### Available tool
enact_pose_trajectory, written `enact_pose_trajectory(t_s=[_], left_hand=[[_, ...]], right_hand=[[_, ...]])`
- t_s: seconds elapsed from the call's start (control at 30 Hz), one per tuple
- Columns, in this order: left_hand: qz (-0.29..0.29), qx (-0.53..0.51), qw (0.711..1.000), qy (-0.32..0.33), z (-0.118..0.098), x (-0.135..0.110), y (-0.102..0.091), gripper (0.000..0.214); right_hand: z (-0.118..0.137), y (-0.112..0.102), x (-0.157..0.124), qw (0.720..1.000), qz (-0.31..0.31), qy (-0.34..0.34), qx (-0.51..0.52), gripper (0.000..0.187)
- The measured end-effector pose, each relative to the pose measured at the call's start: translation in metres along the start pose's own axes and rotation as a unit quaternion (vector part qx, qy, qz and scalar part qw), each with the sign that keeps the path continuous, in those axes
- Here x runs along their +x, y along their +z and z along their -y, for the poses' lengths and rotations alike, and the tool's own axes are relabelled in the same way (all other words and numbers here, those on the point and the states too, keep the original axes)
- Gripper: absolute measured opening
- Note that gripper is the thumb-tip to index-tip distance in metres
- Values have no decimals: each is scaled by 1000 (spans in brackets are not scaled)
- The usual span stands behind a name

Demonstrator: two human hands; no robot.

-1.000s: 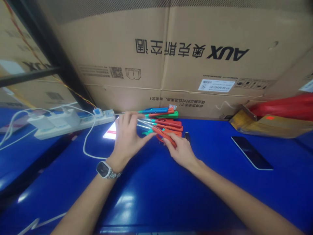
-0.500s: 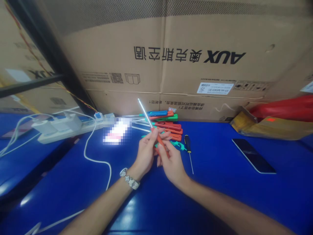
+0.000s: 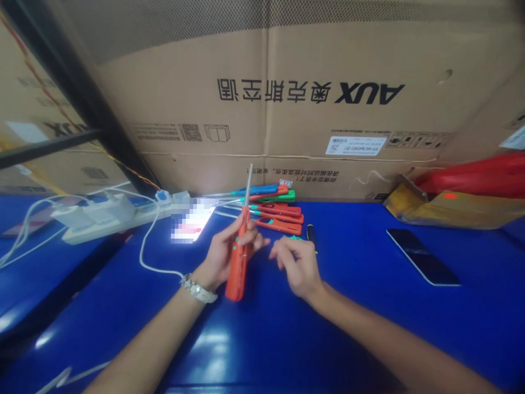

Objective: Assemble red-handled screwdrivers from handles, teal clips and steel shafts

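Note:
My left hand [image 3: 223, 254] is closed around a red-orange long-nosed lighter [image 3: 237, 273], its metal tube pointing up and away and its handle end toward me. My right hand [image 3: 297, 265] hovers just to the right, apart from the lighter, fingers curled in. Whether anything small sits inside those fingers is hidden. Behind both hands lies a pile of similar lighters [image 3: 283, 226] in red, green and blue, tubes to the left. Small teal plastic pieces [image 3: 293, 237] and a black-and-yellow screwdriver [image 3: 311, 235] show partly behind my right hand.
A dark phone [image 3: 422, 257] lies at right beside a yellow-brown carton [image 3: 463, 210] and a red bag [image 3: 476, 178]. A lit screen [image 3: 199, 221] and a white power strip [image 3: 118, 221] with cables are at left. A big cardboard box [image 3: 287, 49] walls off the back.
My right hand has let go of the lighter and moved right. My left hand has shifted left and turned the lighter, so its handle shows fully and its tube stands steeper.

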State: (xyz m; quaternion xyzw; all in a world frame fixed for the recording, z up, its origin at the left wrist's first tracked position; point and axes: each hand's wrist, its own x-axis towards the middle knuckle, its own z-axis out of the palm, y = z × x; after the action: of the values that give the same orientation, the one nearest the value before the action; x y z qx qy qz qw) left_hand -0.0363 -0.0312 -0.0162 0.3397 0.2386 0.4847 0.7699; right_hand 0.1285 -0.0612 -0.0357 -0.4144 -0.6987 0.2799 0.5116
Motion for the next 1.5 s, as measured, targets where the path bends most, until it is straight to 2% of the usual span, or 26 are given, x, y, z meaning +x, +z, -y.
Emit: enact_pose_trajectory(t_s=[0.07,0.13,0.23,0.4,0.57,0.67,0.77,0.83,0.97,1.13,1.27,1.43,1.5], left_hand=[[35,-30,997,-59,-3,-3,-4,28],[79,-43,989,-115,0,-4,-8,27],[125,-44,977,-167,8,-2,-10,29],[145,-15,972,-184,11,1,-11,32],[134,73,976,-157,10,-3,-4,34],[121,167,972,-114,12,-5,2,33],[113,257,958,-65,12,-5,4,32],[102,299,948,-42,10,-4,2,34],[93,329,939,-39,4,-5,-1,34],[83,382,920,-18,3,-6,0,33],[89,435,896,3,2,-5,1,34],[87,458,884,3,1,-4,-1,36],[80,501,861,38,0,-4,-3,34]], right_hand=[[-1,-3,6,998,-41,32,40,32],[-3,-1,13,993,-51,65,86,22],[-4,1,21,982,-6,112,152,26],[-1,-4,21,951,67,153,260,27],[1,-7,22,938,82,162,294,29],[-4,-7,26,939,26,191,285,34],[-7,-10,30,944,-16,188,271,36],[-7,-12,31,949,-5,170,265,36],[-6,-12,28,963,13,134,233,38],[-11,-10,26,978,5,95,183,34],[-13,-9,26,974,9,101,201,33],[-12,-10,26,969,13,94,227,33],[-11,-11,28,969,17,96,226,34]])
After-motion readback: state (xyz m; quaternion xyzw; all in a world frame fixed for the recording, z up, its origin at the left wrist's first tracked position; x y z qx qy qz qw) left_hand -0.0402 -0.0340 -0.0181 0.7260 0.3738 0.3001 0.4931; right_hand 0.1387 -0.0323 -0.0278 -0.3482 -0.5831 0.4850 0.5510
